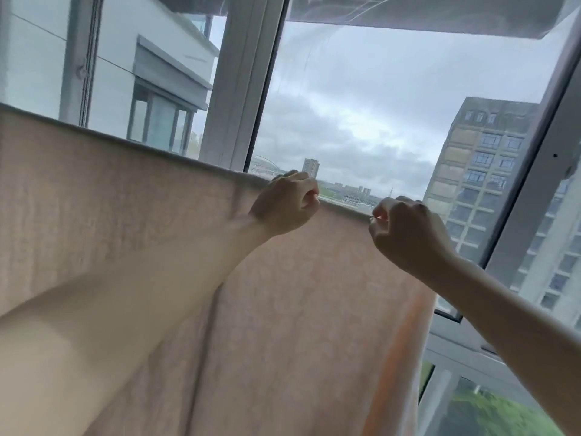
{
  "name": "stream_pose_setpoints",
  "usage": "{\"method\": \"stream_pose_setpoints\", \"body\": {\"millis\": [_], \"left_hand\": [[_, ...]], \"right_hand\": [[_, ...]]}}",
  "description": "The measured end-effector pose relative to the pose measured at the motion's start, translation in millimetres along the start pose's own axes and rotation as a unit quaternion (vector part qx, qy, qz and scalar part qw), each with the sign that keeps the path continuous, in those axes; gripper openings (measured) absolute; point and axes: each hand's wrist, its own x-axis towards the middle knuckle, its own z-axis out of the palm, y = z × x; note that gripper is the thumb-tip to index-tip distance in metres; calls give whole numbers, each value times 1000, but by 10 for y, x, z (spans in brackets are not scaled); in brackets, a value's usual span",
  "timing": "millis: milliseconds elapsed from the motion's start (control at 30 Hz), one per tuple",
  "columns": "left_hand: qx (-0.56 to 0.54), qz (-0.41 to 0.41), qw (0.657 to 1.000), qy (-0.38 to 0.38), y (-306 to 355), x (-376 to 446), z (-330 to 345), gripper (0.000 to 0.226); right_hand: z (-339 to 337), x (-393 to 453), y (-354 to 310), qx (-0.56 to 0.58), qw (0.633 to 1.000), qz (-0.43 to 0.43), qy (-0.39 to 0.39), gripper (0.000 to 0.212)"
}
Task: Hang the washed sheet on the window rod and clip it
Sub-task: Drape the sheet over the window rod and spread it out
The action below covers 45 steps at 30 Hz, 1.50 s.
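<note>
Nearest the camera, the left forearm rises from the lower left corner across the pale pink sheet (125,215), and the right forearm comes in from the lower right edge. The sheet hangs as a broad drape filling the lower left and middle of the view, its folded top edge running as a line that slopes down from the upper left toward the hands. An orange stripe (405,335) runs down its right-hand border, where the cloth ends; right of that border is open air in front of the lower window frame (471,344). The left hand (284,204) is curled closed over the top fold, knuckles toward the camera, gripping the sheet at its edge. Just beside it, with a short stretch of the fold between them, the right hand (408,229) pinches the same edge with fingertips bunched together. Whether a rod lies under the fold cannot be told, since cloth covers it. Above the fold the space is open up to a white vertical mullion (239,83) and the glass. Beyond are a grey apartment block (478,171), a white building (125,58) on the left, and cloudy sky.
</note>
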Motion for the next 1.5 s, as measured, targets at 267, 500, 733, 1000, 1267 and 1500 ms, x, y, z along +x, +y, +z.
{"method": "stream_pose_setpoints", "body": {"millis": [267, 500, 733, 1000, 1267, 1500], "left_hand": [[34, -4, 999, 29, -202, -9, -63, 13], [64, -12, 996, 56, -394, -95, -159, 13], [75, -1, 995, 70, -592, -154, -259, 7], [27, -10, 991, 131, -534, -170, -352, 11], [62, 4, 995, 83, -661, -249, -345, 6], [57, -61, 995, 62, -872, -236, -483, 23]], "right_hand": [[12, 95, -159, -4, 1000, -20, -21, 18], [124, 183, -209, 29, 999, -39, -7, 10], [164, 259, -228, 32, 999, -18, 21, 11], [141, 372, -300, 88, 994, -4, 66, 13], [147, 290, -328, 105, 994, -16, -29, 12], [323, 449, -503, 120, 990, -53, -50, 22]]}}
